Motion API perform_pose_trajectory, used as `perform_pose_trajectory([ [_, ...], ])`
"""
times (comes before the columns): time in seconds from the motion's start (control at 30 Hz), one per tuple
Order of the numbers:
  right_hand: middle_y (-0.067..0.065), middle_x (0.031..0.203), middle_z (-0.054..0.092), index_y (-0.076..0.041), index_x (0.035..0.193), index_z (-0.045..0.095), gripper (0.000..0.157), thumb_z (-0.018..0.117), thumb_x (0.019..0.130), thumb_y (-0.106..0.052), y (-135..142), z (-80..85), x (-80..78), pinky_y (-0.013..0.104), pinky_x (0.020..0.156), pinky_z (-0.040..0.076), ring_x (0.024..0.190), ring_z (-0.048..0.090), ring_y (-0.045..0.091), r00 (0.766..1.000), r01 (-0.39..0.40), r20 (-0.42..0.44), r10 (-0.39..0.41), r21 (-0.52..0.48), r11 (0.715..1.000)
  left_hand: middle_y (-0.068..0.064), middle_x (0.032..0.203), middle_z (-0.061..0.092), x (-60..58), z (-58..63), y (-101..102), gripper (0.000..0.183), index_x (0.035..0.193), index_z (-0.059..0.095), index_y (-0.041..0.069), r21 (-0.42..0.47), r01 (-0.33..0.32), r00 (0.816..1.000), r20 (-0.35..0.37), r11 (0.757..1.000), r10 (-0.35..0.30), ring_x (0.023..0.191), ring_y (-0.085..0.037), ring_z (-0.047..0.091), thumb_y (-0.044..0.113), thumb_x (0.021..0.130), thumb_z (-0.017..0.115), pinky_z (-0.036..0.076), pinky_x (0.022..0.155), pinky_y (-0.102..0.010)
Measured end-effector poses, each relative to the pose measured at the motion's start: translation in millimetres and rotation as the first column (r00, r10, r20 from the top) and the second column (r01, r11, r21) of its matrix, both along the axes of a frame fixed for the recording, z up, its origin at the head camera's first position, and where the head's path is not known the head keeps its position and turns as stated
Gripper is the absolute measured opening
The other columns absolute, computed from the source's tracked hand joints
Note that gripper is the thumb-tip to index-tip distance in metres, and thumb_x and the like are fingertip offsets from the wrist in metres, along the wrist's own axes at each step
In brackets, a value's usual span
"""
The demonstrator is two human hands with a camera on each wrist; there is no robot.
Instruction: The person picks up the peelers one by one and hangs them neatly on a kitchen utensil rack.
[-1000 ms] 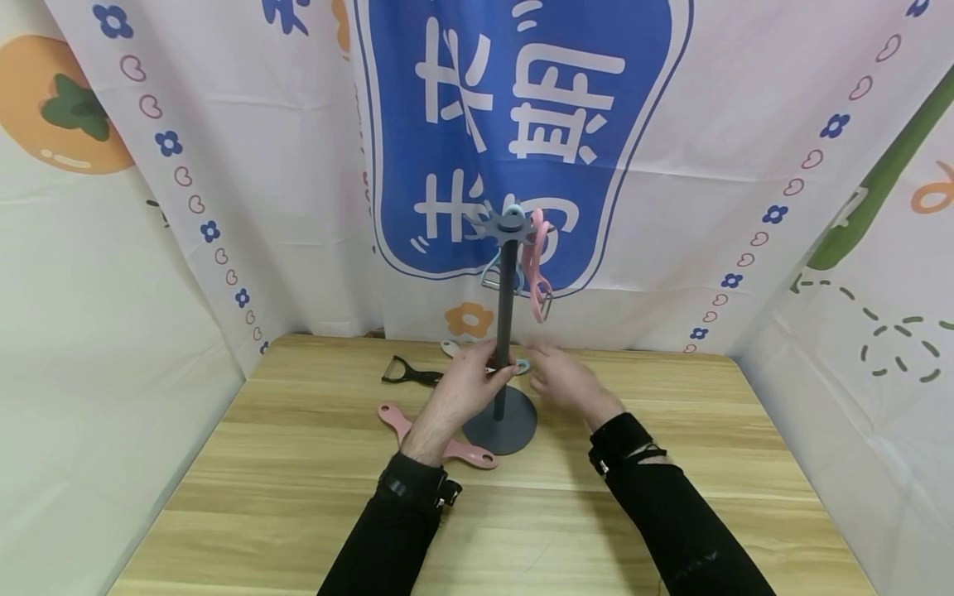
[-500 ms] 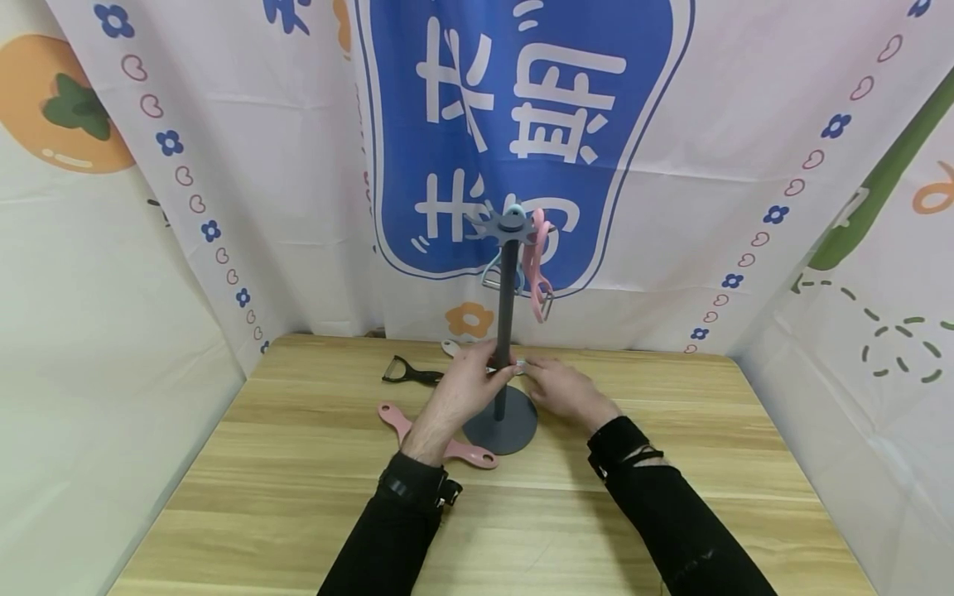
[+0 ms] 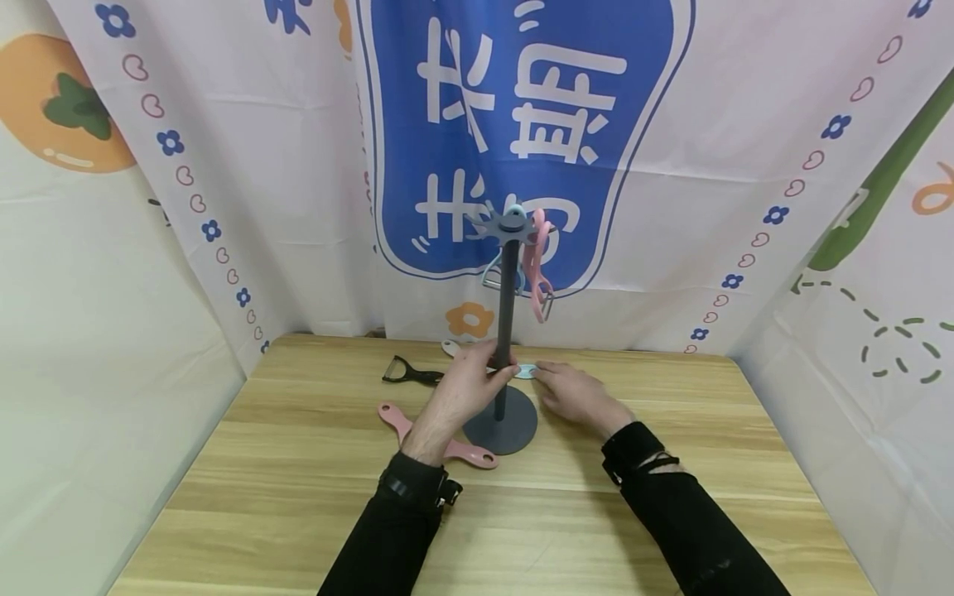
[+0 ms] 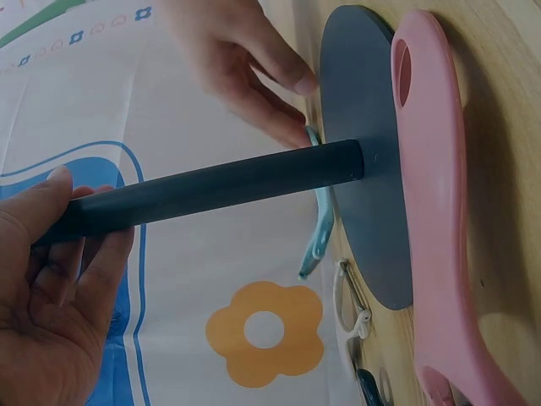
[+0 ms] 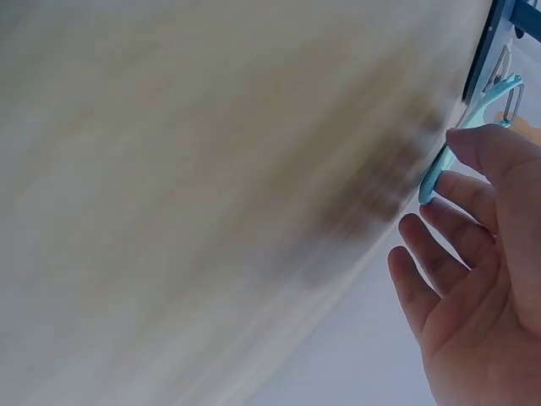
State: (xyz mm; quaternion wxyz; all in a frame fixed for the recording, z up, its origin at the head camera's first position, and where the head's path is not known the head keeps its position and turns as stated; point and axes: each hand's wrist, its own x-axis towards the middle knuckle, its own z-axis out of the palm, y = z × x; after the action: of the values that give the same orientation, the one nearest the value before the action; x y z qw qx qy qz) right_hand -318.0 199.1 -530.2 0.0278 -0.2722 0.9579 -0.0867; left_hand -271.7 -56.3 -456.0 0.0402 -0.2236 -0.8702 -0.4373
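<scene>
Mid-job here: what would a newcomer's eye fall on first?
Probably the big blue panel with white characters on the cloth behind the table. In front, the left hand grips a dark stand hung with pink and light-blue peelers. A turquoise peeler shows right of the stand, touched by the right hand.

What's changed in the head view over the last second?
The right hand closed in on the light blue peeler on the table, then shifted right; the peeler now extends slightly farther right, its end apparently pinched. Unchanged: the left hand gripping the stand, the black peeler and the hanging pink peeler.
</scene>
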Motion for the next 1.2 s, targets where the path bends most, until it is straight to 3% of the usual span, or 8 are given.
perform_pose_trajectory([
  [0.27, 0.027, 0.175, 0.059, -0.001, 0.166, 0.062, 0.054, 0.072, 0.115, -0.014, 16, 2.8, 7.5, 0.065, 0.129, 0.056, 0.157, 0.064, 0.05, 1.0, -0.012, -0.013, 0.012, -0.009, 1.0, -0.013, 0.118, 0.084, -0.1, -0.6, 0, 0.006, 0.116, 0.076, 0.012, 0.007, 0.001, 1.0, 0.009, 1.0, -0.001, 0.116, -0.03, 0.084, 0.017, 0.115, 0.079, 0.072, 0.102, -0.052],
  [0.73, 0.019, 0.172, 0.065, -0.005, 0.162, 0.068, 0.048, 0.072, 0.116, -0.019, 49, 1.5, 14.4, 0.063, 0.123, 0.061, 0.155, 0.067, 0.045, 0.999, 0.021, -0.044, -0.02, 0.023, 1.0, -0.011, 0.117, 0.085, -0.6, -1.0, 0, 0.007, 0.116, 0.077, 0.012, 0.011, 0.005, 1.0, 0.005, 1.0, -0.005, 0.114, -0.029, 0.084, 0.019, 0.114, 0.08, 0.072, 0.1, -0.053],
  [1.2, 0.02, 0.172, 0.065, -0.005, 0.157, 0.072, 0.043, 0.072, 0.117, -0.021, 76, 8.9, 13.8, 0.066, 0.131, 0.053, 0.157, 0.065, 0.047, 0.999, -0.031, -0.008, 0.031, 0.024, 0.999, -0.011, 0.119, 0.085, 0.7, -0.5, 1, 0.009, 0.115, 0.077, 0.012, 0.013, -0.012, 1.0, 0.023, 1.0, 0.011, 0.113, -0.029, 0.083, 0.02, 0.114, 0.081, 0.071, 0.094, -0.05],
])
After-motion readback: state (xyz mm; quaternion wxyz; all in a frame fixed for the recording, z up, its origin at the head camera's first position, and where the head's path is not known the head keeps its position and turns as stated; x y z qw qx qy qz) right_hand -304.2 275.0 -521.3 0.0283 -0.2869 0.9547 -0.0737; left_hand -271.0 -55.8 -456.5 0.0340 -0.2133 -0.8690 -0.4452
